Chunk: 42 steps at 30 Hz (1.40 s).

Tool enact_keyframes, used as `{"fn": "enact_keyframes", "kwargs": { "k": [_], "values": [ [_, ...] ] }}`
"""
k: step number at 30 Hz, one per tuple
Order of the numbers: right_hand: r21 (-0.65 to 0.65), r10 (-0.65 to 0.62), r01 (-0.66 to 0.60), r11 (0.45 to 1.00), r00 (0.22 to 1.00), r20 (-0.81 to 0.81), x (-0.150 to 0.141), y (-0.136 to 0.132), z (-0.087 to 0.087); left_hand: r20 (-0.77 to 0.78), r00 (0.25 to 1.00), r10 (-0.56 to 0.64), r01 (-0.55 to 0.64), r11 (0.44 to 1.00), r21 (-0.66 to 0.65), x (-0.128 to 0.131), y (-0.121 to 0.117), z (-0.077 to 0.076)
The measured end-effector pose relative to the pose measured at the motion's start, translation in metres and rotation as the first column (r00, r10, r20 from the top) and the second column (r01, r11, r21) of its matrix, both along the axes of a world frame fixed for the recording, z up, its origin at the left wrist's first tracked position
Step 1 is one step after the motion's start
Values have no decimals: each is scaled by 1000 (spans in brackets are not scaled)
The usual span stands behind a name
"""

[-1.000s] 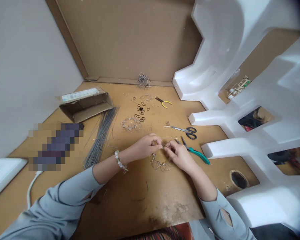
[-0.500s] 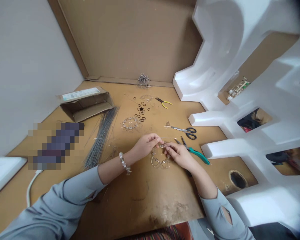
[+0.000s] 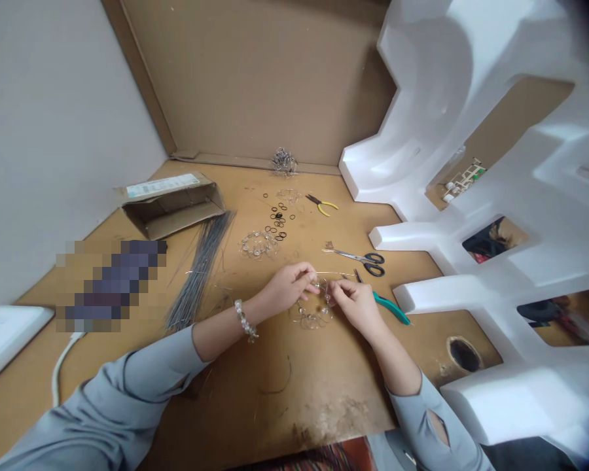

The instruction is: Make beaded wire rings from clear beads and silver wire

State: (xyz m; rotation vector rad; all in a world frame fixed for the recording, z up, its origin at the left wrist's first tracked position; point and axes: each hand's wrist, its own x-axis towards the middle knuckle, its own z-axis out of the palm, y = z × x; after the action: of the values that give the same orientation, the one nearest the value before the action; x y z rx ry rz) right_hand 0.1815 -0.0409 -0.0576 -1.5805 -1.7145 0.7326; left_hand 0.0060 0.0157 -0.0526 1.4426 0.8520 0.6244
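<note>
Right fingers point(image 3: 338, 288) shifted outward, pinching beaded ring point(image 3: 324, 311); box point(image 3: 182, 224) open.

A loop of beaded wire point(image 3: 311, 318) is held up between the left hand point(image 3: 297, 286) and the right hand point(image 3: 356, 302), pinched at the fingertips of each. The green-handled pliers point(image 3: 391, 308) are partly covered by the right hand, with the black scissors point(image 3: 358, 258) lying just beyond. Farther back, dark rings point(image 3: 277, 222) are scattered near the yellow-handled pliers point(image 3: 322, 205). Over on the left, grey wires point(image 3: 196, 281) are bunched beside an open cardboard box point(image 3: 171, 206).
</note>
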Motion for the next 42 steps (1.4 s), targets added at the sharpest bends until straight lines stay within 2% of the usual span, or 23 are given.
{"fn": "enact_keyframes", "kwargs": {
  "k": [4,12,22,26,29,33,36,42],
  "values": [
    [26,29,-30,999,1000,4,-2,-2,4,133,991,31,-10,988,-154,-1,2,5],
    [32,8,-7,999,1000,-29,5,-4,7,364,931,8,124,933,-337,-6,7,5],
    [44,29,-31,999,998,56,-2,-15,15,384,923,9,133,930,-343,-4,5,-4],
    [100,-51,35,994,986,160,12,-28,19,389,921,13,138,923,-358,-4,4,-3],
    [129,-140,99,987,920,365,32,-40,17,405,914,14,148,919,-365,-4,3,-2],
    [59,-98,79,995,732,674,50,-53,10,417,909,9,162,914,-373,-5,2,0],
    [24,-85,104,994,632,770,48,-57,8,422,906,17,161,910,-382,-5,0,2],
    [-37,-51,159,987,515,855,36,-56,8,422,906,29,147,914,-379,-4,-2,4]
  ]
}}
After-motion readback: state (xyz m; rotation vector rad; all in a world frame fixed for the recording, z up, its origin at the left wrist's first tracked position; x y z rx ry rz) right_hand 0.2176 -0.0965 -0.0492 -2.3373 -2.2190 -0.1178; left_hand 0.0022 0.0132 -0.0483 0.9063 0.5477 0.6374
